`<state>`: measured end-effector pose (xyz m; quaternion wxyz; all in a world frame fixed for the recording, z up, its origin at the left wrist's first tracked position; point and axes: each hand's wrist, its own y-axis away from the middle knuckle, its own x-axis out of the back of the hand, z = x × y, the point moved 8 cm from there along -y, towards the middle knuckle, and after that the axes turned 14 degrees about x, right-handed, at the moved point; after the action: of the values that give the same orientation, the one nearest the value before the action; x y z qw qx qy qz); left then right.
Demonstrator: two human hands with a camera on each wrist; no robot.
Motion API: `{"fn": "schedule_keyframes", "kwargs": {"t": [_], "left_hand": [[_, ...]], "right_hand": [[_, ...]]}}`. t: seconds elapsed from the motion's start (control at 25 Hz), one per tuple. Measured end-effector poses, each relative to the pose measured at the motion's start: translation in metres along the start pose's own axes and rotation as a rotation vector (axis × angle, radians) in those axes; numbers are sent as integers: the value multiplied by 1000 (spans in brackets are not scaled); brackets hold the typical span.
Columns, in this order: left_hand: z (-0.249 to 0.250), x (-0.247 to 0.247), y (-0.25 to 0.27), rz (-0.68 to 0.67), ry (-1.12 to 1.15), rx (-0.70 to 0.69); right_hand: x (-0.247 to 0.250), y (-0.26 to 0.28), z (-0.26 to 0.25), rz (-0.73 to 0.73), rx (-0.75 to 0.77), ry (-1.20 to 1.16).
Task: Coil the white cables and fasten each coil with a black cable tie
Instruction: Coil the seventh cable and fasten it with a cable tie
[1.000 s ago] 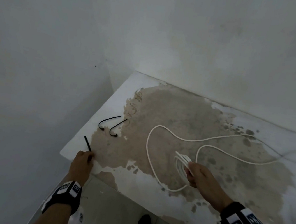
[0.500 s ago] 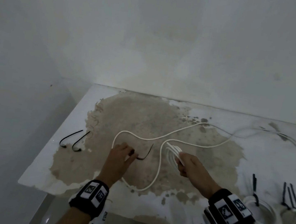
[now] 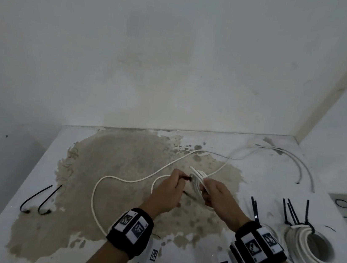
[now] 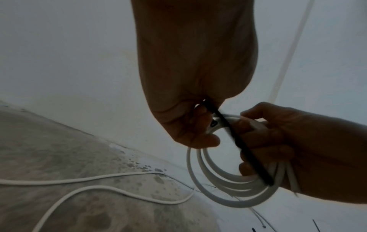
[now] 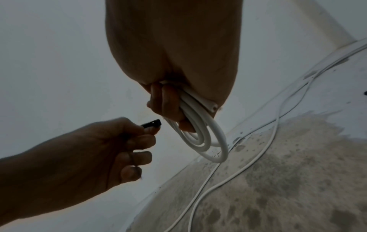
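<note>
A small coil (image 3: 198, 180) of white cable is gripped in the right hand (image 3: 218, 195), the fingers curled round the gathered loops; in the right wrist view the cut end is seen at the edge of the palm and the loops (image 5: 200, 136) hang below the fingers. A black tie (image 4: 236, 141) is pinched between thumb and fingers of the left hand (image 3: 168, 191), its head (image 5: 152, 123) held just beside the coil; in the left wrist view the strap is laid across the front of the coil and the right fingers. Whether the tie passes round the coil cannot be told, since the far side is hidden by the hands. The loose cable (image 3: 126, 179) is trailed from the coil over the stained table (image 3: 120, 157) toward the far right corner, where its run is blurred. Two spare ties (image 3: 40, 198) lie near the left edge. At the right a finished coil (image 3: 305, 243) with ties standing up from it is seen, partly smeared by motion; another coil beside the right wrist is mostly hidden. Both wrist views are dim.
</note>
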<state>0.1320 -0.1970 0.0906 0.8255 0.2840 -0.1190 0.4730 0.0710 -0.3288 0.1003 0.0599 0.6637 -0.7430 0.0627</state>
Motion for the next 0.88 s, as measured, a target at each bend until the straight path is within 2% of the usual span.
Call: {"fn": "schedule_keyframes", "kwargs": {"t": [0.08, 0.2, 0.4, 0.52, 0.68, 0.88], "left_hand": [[9, -8, 3, -44, -31, -7], [13, -8, 3, -30, -11, -40], [3, 12, 5, 123, 122, -25], [-6, 11, 7, 31, 101, 40], [-18, -1, 15, -144, 166, 261], [-14, 2, 21, -174, 209, 264]], "right_hand": [[4, -1, -2, -6, 28, 22], [6, -5, -1, -1, 51, 30], [1, -9, 2, -24, 66, 50], [-2, -9, 9, -17, 42, 68], [-8, -9, 16, -20, 44, 110], [-13, -9, 10, -32, 89, 96]]}}
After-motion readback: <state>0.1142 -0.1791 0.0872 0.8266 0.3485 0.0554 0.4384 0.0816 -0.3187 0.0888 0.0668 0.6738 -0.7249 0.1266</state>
